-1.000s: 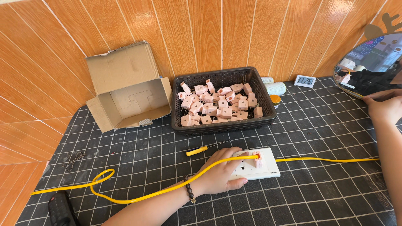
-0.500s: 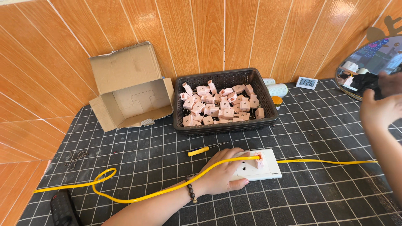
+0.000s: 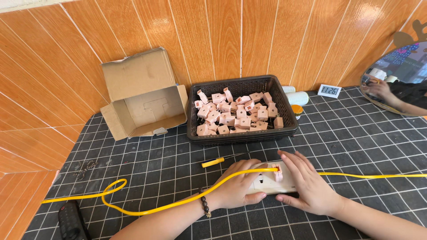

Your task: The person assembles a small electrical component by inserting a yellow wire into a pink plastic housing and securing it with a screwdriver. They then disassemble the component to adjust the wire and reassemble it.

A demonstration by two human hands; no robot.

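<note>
A white power strip (image 3: 278, 183) lies flat on the dark gridded mat near the front. My left hand (image 3: 238, 186) rests on its left end and holds it down. My right hand (image 3: 307, 182) lies over its right end, fingers spread against the strip. A pink plug (image 3: 277, 171) sits in the strip between my hands. A yellow cable (image 3: 147, 209) runs from that plug across my left hand and loops off to the left; another yellow stretch (image 3: 378, 176) leads right.
A black basket (image 3: 243, 135) with several pink plugs stands behind the strip. An open cardboard box (image 3: 142, 106) sits back left. A yellow-handled screwdriver (image 3: 213, 162), a black remote (image 3: 71, 224), a small digital clock (image 3: 330, 90) and a round mirror (image 3: 398, 78) are also here.
My right hand has come down from the far right near the mirror and now lies on the right end of the power strip. My left hand has stayed on the strip.
</note>
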